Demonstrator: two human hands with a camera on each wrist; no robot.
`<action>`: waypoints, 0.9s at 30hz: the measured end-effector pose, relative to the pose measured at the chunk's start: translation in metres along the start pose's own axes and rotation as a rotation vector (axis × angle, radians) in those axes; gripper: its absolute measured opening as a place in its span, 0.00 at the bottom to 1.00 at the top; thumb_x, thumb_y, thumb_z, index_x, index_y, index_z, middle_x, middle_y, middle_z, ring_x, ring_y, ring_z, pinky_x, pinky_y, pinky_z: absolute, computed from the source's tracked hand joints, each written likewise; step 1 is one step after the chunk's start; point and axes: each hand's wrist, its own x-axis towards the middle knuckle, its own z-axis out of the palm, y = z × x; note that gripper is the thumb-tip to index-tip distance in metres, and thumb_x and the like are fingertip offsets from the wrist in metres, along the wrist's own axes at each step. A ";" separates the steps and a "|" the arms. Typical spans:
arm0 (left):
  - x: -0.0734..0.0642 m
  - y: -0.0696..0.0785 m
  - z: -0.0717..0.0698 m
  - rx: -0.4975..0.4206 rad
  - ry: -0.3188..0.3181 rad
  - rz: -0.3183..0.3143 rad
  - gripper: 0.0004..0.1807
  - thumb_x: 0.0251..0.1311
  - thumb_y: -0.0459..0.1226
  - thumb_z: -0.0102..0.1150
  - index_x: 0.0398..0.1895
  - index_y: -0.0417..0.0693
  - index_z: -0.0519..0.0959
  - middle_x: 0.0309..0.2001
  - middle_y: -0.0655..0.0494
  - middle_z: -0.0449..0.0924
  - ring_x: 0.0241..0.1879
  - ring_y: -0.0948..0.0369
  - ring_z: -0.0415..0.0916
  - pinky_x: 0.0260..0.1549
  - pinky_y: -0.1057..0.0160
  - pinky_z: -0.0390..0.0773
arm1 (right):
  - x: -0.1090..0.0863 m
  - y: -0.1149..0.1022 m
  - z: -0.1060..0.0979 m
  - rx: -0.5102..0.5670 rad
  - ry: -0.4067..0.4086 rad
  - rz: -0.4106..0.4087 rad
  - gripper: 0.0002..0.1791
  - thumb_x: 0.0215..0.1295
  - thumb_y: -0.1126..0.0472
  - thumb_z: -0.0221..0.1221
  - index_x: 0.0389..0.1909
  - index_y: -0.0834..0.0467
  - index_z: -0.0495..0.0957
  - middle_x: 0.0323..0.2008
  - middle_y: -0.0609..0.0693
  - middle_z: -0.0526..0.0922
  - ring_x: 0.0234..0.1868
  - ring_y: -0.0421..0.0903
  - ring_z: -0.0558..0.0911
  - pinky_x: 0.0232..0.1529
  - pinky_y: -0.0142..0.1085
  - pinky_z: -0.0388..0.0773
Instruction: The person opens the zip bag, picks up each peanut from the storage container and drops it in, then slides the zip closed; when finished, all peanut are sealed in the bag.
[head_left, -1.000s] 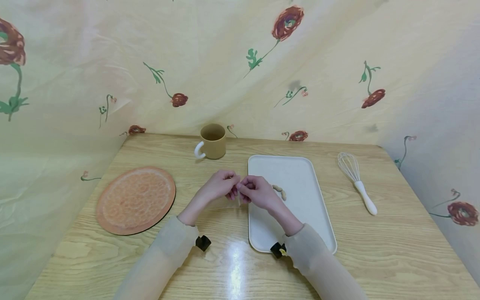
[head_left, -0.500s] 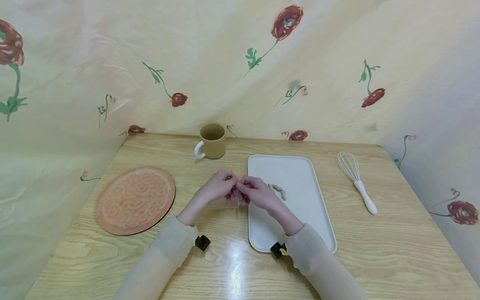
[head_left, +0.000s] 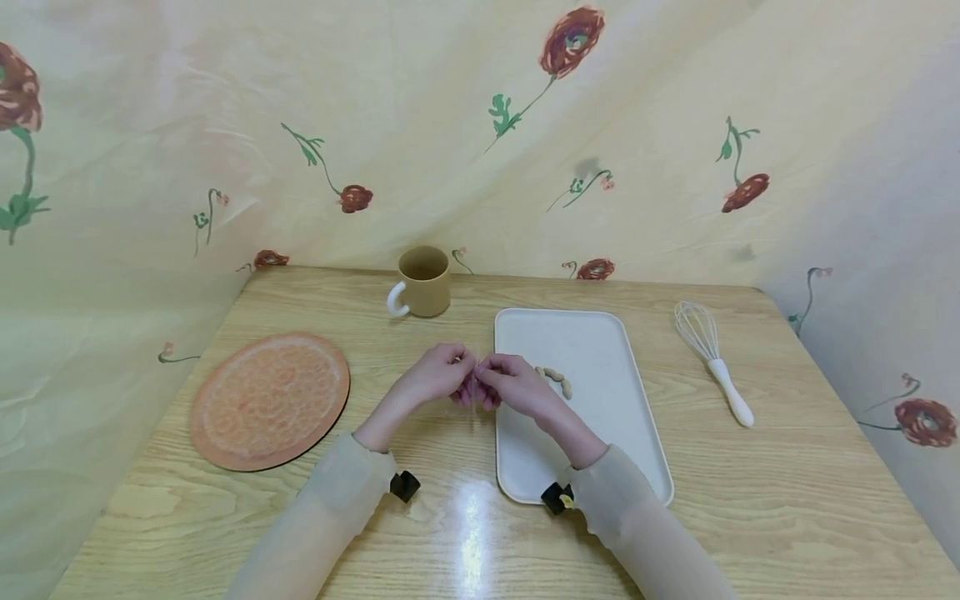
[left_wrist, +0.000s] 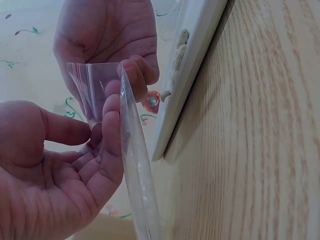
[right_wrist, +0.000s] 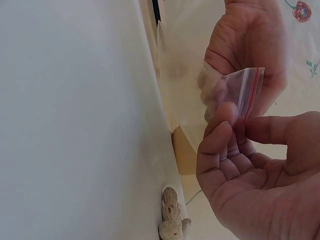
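A clear zip-seal bag point(left_wrist: 137, 165) with a red stripe along its seal is held up between both hands. My left hand point(head_left: 438, 372) pinches the bag's sealed end between thumb and fingers. Opposite it, my right hand point(head_left: 516, 385) pinches the same end, the fingertips of both hands close together. The rest of the bag hangs down thin and flat, as the left wrist view shows. In the right wrist view, the red stripe point(right_wrist: 253, 92) runs down to the right thumb. Several peanuts point(head_left: 555, 377) in their shells lie on the white tray point(head_left: 592, 342), beside the right hand.
A tan mug point(head_left: 426, 287) with a white handle stands at the back of the wooden table point(head_left: 420, 533). At the left lies a round orange-patterned mat point(head_left: 270, 400). A white whisk point(head_left: 720, 379) lies right of the tray. Flowered cloth point(head_left: 450, 125) hangs behind.
Both hands stay nearly in place, their fingers shifting slightly at the bag's edge. The bag, seen as a pale strip before, looks fainter in the head view now. The head view has shifted a little.
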 end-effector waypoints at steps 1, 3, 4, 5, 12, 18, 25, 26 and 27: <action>0.000 0.000 0.000 0.006 -0.001 -0.003 0.14 0.74 0.35 0.43 0.36 0.35 0.77 0.23 0.49 0.80 0.20 0.59 0.78 0.25 0.61 0.81 | 0.000 0.000 0.000 -0.004 0.001 0.001 0.12 0.76 0.61 0.50 0.36 0.64 0.76 0.25 0.51 0.80 0.27 0.48 0.79 0.33 0.39 0.76; 0.000 -0.001 0.000 0.015 -0.008 -0.009 0.14 0.75 0.37 0.44 0.37 0.35 0.77 0.22 0.49 0.80 0.20 0.60 0.78 0.26 0.59 0.82 | 0.000 0.000 0.000 -0.011 0.002 0.001 0.12 0.76 0.62 0.49 0.36 0.64 0.76 0.25 0.51 0.79 0.27 0.47 0.79 0.33 0.39 0.76; 0.000 -0.001 0.001 0.021 -0.010 -0.013 0.15 0.76 0.38 0.45 0.37 0.36 0.77 0.22 0.49 0.80 0.20 0.60 0.78 0.26 0.58 0.82 | 0.000 0.000 0.000 -0.017 0.003 -0.002 0.12 0.76 0.62 0.49 0.36 0.64 0.76 0.25 0.51 0.79 0.26 0.46 0.79 0.33 0.38 0.76; 0.000 -0.001 0.001 0.029 -0.013 -0.016 0.15 0.76 0.38 0.45 0.37 0.37 0.76 0.22 0.49 0.80 0.20 0.60 0.78 0.27 0.58 0.82 | 0.000 0.000 0.000 -0.021 0.004 -0.003 0.11 0.76 0.63 0.49 0.36 0.64 0.76 0.25 0.51 0.79 0.26 0.46 0.78 0.33 0.38 0.76; -0.001 0.000 0.001 0.045 -0.044 -0.005 0.16 0.78 0.38 0.41 0.34 0.37 0.74 0.21 0.49 0.79 0.19 0.58 0.78 0.25 0.58 0.82 | 0.001 0.001 0.000 -0.030 -0.010 -0.028 0.11 0.77 0.63 0.49 0.37 0.66 0.75 0.25 0.51 0.79 0.26 0.45 0.78 0.33 0.37 0.76; -0.001 0.000 0.001 0.057 -0.062 -0.001 0.16 0.78 0.36 0.39 0.33 0.37 0.72 0.20 0.48 0.78 0.19 0.58 0.78 0.25 0.59 0.81 | 0.002 0.001 -0.001 -0.020 0.000 -0.016 0.12 0.77 0.62 0.50 0.38 0.67 0.76 0.24 0.51 0.80 0.26 0.44 0.79 0.32 0.37 0.77; -0.002 -0.001 0.002 0.071 -0.079 0.034 0.15 0.77 0.33 0.37 0.33 0.36 0.72 0.20 0.49 0.77 0.18 0.60 0.76 0.23 0.61 0.80 | 0.002 0.002 -0.002 -0.005 0.000 -0.016 0.12 0.76 0.63 0.50 0.38 0.68 0.77 0.25 0.52 0.82 0.26 0.43 0.81 0.33 0.37 0.80; -0.003 -0.001 0.001 0.075 -0.083 0.033 0.15 0.77 0.33 0.37 0.33 0.36 0.72 0.20 0.49 0.77 0.18 0.60 0.76 0.23 0.61 0.79 | 0.002 0.003 -0.002 -0.003 0.000 -0.017 0.12 0.76 0.63 0.50 0.38 0.68 0.77 0.25 0.52 0.83 0.26 0.43 0.81 0.33 0.38 0.81; -0.004 0.000 0.001 0.083 -0.088 0.029 0.14 0.77 0.32 0.37 0.33 0.36 0.71 0.21 0.49 0.77 0.18 0.60 0.76 0.23 0.61 0.79 | 0.002 0.003 -0.002 -0.002 0.000 -0.019 0.12 0.76 0.63 0.50 0.39 0.69 0.77 0.25 0.53 0.83 0.26 0.43 0.81 0.33 0.37 0.81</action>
